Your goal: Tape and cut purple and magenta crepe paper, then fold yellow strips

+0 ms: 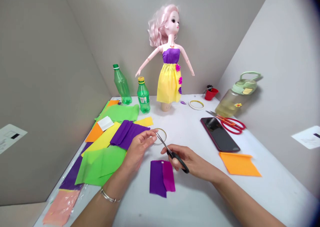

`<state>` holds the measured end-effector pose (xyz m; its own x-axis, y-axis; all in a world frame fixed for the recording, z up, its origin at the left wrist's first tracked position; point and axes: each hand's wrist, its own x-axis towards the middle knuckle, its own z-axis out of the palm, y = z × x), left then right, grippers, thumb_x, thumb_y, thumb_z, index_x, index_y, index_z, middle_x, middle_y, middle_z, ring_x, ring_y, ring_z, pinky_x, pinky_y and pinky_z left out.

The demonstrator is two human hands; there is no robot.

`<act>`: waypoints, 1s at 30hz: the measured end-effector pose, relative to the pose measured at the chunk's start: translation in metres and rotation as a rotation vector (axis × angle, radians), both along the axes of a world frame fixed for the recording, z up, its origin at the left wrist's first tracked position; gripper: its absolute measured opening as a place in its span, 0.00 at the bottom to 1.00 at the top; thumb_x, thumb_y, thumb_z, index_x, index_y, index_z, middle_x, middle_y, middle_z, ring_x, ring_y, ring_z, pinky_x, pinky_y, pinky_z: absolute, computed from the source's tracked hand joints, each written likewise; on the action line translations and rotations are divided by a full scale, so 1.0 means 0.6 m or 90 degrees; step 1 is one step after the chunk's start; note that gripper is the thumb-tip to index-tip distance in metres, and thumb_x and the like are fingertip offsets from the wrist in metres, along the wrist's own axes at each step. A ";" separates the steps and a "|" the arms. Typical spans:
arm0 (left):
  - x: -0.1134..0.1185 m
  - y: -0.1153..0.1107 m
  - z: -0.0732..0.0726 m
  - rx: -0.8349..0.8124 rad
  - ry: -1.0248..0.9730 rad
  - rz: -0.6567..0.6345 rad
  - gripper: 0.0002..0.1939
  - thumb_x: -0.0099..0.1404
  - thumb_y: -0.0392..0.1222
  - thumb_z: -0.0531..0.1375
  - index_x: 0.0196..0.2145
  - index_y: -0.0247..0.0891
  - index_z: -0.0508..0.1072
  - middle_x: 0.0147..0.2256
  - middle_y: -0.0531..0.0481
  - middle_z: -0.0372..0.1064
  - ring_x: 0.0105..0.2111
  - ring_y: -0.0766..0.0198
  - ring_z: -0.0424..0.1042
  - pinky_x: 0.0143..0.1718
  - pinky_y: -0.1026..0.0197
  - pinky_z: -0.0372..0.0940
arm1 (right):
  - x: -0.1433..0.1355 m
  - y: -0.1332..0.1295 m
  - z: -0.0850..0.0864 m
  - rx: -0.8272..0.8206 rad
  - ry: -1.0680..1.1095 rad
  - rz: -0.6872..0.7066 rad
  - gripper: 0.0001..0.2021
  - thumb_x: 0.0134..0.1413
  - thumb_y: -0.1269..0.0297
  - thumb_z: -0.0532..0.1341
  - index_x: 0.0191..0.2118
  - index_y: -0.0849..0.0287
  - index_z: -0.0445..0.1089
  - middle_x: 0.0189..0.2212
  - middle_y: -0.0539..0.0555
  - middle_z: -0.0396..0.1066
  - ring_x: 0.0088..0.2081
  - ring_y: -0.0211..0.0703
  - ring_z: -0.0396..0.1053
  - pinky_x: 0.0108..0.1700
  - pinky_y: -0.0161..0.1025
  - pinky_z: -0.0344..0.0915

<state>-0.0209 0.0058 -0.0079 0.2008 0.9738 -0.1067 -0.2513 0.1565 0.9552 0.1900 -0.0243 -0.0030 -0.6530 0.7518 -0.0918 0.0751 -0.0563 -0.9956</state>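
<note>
My left hand (141, 145) pinches a thin roll of tape (165, 136) at its left edge, thumb and forefinger together. My right hand (186, 160) is closed around black-handled scissors (180, 161). Their slim metal blades point up and left, the tips right at my left fingertips; any strip of tape between them is too fine to make out. Below the hands a folded purple cloth piece (157, 180) lies on the table, overlapped on its right by a magenta piece (169, 177). A tiny white patch sits on their top edge.
Behind stands a doll (168, 82) in a purple and yellow dress, beside green bottles (143, 98). Coloured sheets (100, 165) cover the left side. Rightward lie a phone (220, 133), red scissors (233, 124), an orange piece (240, 165), a water bottle (228, 102) and another tape roll (196, 108).
</note>
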 end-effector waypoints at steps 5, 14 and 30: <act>0.001 0.000 0.007 -0.013 -0.004 0.017 0.10 0.55 0.45 0.69 0.30 0.37 0.74 0.53 0.43 0.71 0.53 0.53 0.69 0.55 0.55 0.58 | -0.003 0.000 0.004 0.010 -0.024 -0.005 0.20 0.61 0.47 0.60 0.49 0.58 0.65 0.29 0.47 0.57 0.29 0.37 0.54 0.32 0.34 0.54; 0.001 -0.001 0.012 -0.015 0.009 0.008 0.10 0.55 0.45 0.68 0.31 0.37 0.74 0.53 0.43 0.71 0.54 0.52 0.67 0.56 0.55 0.57 | -0.002 -0.003 0.007 0.022 -0.046 -0.012 0.20 0.61 0.47 0.60 0.50 0.57 0.66 0.30 0.47 0.57 0.30 0.36 0.55 0.33 0.34 0.54; -0.013 0.016 -0.014 0.023 0.059 0.032 0.07 0.57 0.45 0.67 0.29 0.39 0.75 0.52 0.44 0.73 0.57 0.51 0.65 0.58 0.53 0.55 | 0.006 0.013 -0.023 0.309 -0.342 -0.330 0.20 0.52 0.61 0.65 0.52 0.51 0.66 0.33 0.49 0.70 0.32 0.42 0.66 0.37 0.38 0.62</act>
<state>-0.0289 0.0157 -0.0161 0.1423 0.9860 -0.0872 -0.1676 0.1108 0.9796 0.1936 -0.0167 -0.0166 -0.1806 0.9764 0.1185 0.6209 0.2066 -0.7562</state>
